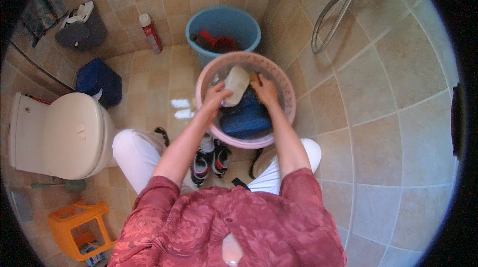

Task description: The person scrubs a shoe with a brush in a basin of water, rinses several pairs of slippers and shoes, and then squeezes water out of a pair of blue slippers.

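Observation:
Over a round pink plastic basin (203, 80), my left hand (216, 97) grips the lower left edge of a pale, rounded rectangular object (237, 82), which may be an insole, a container or a lid. My right hand (264, 88) is just to its right, fingers curled on a small yellowish-brown item (255, 78) that is too blurred to name. Dark blue fabric or a soft blue article (244, 120) lies in the basin below both hands. Some clear, shiny matter shows at the basin's upper left inside.
Behind the basin stands a blue bucket (241, 16) holding a red dipper (224, 44). A pair of sneakers (200, 166) is between my feet. At left are a toilet (71, 136), a dark blue bin (99, 82) and an orange stool (80, 229). A spray can (151, 33) stands by the wall.

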`<state>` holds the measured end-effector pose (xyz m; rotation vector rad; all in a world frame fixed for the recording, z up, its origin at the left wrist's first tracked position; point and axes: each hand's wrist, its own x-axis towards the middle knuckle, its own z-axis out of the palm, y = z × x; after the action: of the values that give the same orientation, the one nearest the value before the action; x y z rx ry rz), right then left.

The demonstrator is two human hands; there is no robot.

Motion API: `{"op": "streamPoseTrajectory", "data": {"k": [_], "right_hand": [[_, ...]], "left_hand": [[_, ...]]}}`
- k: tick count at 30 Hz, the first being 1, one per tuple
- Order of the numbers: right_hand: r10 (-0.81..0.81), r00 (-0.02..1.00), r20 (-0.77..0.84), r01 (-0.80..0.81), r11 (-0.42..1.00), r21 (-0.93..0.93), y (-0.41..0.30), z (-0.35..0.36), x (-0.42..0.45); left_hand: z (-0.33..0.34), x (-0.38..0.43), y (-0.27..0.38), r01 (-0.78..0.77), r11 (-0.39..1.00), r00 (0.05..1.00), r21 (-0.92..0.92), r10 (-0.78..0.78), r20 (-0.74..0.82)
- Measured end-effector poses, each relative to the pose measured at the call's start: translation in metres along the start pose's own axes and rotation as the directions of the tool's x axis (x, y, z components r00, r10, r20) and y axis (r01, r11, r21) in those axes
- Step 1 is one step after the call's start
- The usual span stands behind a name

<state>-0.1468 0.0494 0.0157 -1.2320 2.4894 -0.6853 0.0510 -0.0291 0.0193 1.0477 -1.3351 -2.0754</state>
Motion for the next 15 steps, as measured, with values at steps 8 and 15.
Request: {"op": "streamPoseTrajectory", "data": {"k": [8,15], "right_hand": [[-0.132,0.991,0.034,0.130,0.990,0.061,-0.057,-0.008,-0.038],[-0.155,0.979,-0.132,0.142,0.985,-0.103,-0.069,0.013,-0.025]], "left_hand": [[0.013,-0.006,-0.008,-0.010,0.999,0.999,-0.044,0.012,0.045],[0.002,-0.004,-0.006,0.000,0.995,1.000,-0.098,0.002,0.017]]}}
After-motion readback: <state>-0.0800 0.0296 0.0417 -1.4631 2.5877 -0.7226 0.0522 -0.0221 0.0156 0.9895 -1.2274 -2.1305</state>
